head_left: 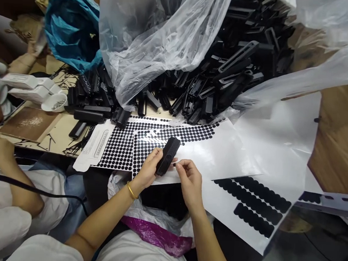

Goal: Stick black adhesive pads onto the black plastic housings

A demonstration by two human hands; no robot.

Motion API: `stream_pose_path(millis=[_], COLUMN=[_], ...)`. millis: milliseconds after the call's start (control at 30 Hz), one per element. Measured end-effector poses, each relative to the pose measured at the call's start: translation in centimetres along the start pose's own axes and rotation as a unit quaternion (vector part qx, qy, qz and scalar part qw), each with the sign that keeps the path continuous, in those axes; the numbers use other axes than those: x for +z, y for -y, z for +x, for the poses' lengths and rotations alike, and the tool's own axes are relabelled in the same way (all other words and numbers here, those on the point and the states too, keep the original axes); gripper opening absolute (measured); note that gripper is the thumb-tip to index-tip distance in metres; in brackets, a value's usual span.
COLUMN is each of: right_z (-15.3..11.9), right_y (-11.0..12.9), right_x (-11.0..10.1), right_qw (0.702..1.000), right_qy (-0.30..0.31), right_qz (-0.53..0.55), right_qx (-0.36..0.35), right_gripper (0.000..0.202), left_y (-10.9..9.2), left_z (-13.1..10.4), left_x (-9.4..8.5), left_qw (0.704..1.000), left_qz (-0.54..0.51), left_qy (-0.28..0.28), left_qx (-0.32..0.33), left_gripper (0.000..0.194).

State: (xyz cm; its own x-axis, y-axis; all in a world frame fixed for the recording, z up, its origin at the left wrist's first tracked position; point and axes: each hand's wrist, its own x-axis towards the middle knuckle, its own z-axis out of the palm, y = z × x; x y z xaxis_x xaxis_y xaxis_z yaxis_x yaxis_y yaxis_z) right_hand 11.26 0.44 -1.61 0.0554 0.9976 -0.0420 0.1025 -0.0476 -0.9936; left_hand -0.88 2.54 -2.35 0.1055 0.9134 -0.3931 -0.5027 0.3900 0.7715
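My left hand is closed around a black ribbed plastic part, a long narrow block tilted upright above the sheets. Close to its lower right side is my right hand, thumb and forefinger pinched on a small black round sticker. Beneath both hands lies a white sheet of black round stickers; its right portion is bare backing. A second dotted sheet lies to the left. Larger black scalloped stickers sit on a glossy white sheet at the right.
Heaped black plastic parts fill the back, partly under a clear plastic bag. To the left are a blue bag, white boxes, a bowl of small metal pieces and a paper card. A co-worker's arm reaches in at left.
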Motion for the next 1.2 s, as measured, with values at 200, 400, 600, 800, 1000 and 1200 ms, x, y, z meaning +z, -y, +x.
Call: stream_pose_path(millis=[200,400,600,800,1000,1200], right_z=[-1.2,-2.0,-2.2,-2.5,-5.9,-8.3], right_y=[0.2,-0.2,0.0,-0.1,-1.3,-3.7], right_x=[-1.7,-1.9,-1.9,-2.7,-9.3,-14.3], right_qw=[0.996,0.995,0.995,0.977,0.912,0.865], right_qy=[-0.054,-0.083,-0.08,-0.088,-0.242,-0.209], right_qz=[0.055,-0.002,-0.062,-0.182,-0.319,-0.455], right_qx=[0.053,0.049,0.004,-0.062,-0.086,-0.039], right_gripper=[0.016,0.017,0.013,0.009,0.005,0.019], left_y=[1.8,2.1,2.6,3.0,3.6,5.6], left_z=[-2.1,-2.7,-3.1,-2.7,-2.9,-2.5], left_x=[2.7,3.8,3.9,3.2,3.9,5.1], left_qw=[0.999,0.999,1.0,0.994,0.981,0.972], left_qz=[-0.007,-0.008,0.022,0.109,0.04,0.065], left_qy=[0.027,0.019,0.001,0.022,0.145,0.168], left_qx=[-0.041,-0.044,-0.016,0.014,-0.119,-0.153], left_gripper=[0.024,0.027,0.027,0.028,0.027,0.028])
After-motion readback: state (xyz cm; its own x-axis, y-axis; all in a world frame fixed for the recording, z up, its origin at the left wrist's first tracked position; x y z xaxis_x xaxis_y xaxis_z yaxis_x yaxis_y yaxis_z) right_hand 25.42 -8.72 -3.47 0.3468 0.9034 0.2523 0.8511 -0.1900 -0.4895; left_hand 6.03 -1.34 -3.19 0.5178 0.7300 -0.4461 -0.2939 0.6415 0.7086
